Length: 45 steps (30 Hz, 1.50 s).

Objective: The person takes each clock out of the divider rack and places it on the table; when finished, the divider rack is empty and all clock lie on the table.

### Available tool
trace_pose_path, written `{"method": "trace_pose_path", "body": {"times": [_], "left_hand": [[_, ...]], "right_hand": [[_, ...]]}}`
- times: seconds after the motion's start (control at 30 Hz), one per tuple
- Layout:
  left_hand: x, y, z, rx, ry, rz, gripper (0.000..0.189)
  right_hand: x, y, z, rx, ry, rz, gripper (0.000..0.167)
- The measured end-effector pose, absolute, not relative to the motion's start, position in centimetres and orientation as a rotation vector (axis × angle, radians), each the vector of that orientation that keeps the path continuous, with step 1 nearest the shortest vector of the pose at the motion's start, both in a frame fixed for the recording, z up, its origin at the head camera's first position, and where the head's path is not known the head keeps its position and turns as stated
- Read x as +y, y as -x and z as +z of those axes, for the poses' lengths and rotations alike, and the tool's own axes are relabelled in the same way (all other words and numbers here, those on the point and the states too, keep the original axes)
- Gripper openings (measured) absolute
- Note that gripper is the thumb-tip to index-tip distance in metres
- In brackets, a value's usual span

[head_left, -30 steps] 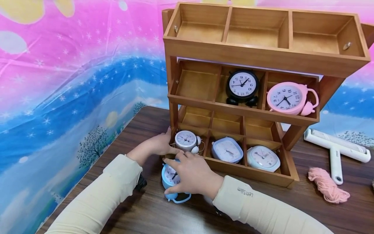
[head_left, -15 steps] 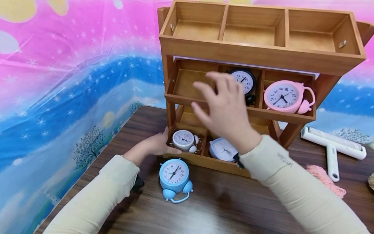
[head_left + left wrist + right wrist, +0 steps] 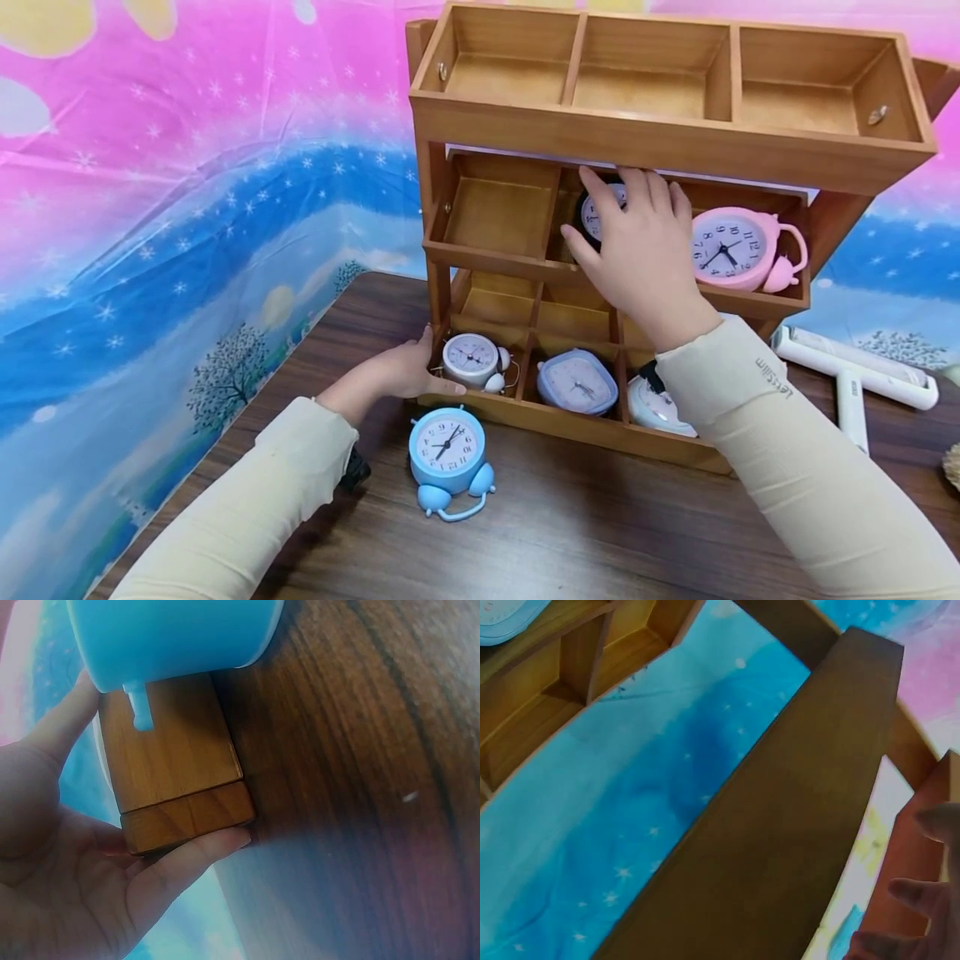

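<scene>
My left hand [image 3: 393,367] grips the lower left corner of a wooden shelf [image 3: 637,117]; the left wrist view shows thumb and fingers on either side of the wood [image 3: 176,761]. Just in front, a light blue twin-bell alarm clock [image 3: 447,446] lies face up on the table, bells toward me. My right hand [image 3: 648,250] is spread over a black alarm clock [image 3: 591,221] in the middle tier's centre compartment, hiding most of it; contact cannot be made out. A pink alarm clock [image 3: 731,246] lies just right of it. Fingertips [image 3: 915,892] show in the right wrist view, without the clock.
On the bottom tier sit a white twin-bell clock [image 3: 471,358], a lavender-blue clock [image 3: 577,383] and a pale blue clock [image 3: 652,408], partly behind my right wrist. A white T-shaped roller tool [image 3: 855,375] lies right of the shelf. A patterned cloth [image 3: 247,208] hangs behind.
My right hand has left the light blue clock and risen rightward to the black clock. The pink yarn on the right is now behind my right sleeve. My left hand stays at the shelf corner.
</scene>
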State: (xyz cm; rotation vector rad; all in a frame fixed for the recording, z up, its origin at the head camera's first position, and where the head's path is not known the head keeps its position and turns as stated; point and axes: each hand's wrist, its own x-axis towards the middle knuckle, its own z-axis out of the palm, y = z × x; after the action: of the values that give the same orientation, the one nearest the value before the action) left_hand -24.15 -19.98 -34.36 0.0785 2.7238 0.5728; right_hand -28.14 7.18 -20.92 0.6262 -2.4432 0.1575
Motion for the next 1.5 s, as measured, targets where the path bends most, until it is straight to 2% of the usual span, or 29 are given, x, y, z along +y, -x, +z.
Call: {"method": "trace_pose_path", "body": {"times": [0.4,0.7,0.97,1.13,1.33,1.5], "left_hand": [[-20.1,24.3,-34.6,2.741,-0.065,0.553,0.116],[-19.9,24.2,-34.5,2.724,-0.079,0.591,0.117],[-20.0,24.2,-34.4,2.728,-0.075,0.582,0.117],[-19.9,24.3,-34.7,2.72,-0.075,0.584,0.117],[-20.1,24.4,-34.8,2.716,-0.092,0.595,0.118],[-20.2,24.4,-34.7,2.718,-0.081,0.585,0.117]], "right_hand": [[8.4,30.1,-21.9,-2.623,-0.461,0.227,0.078],[8.7,30.3,-21.4,-2.617,-0.43,0.302,0.072],[8.8,29.9,-20.3,-2.623,-0.399,0.545,0.068],[9.0,28.2,-20.4,-2.647,-0.457,0.587,0.068],[9.7,23.8,-21.3,-2.57,-0.644,0.52,0.068],[10.1,20.4,-23.4,-2.534,-0.791,0.354,0.069]]}}
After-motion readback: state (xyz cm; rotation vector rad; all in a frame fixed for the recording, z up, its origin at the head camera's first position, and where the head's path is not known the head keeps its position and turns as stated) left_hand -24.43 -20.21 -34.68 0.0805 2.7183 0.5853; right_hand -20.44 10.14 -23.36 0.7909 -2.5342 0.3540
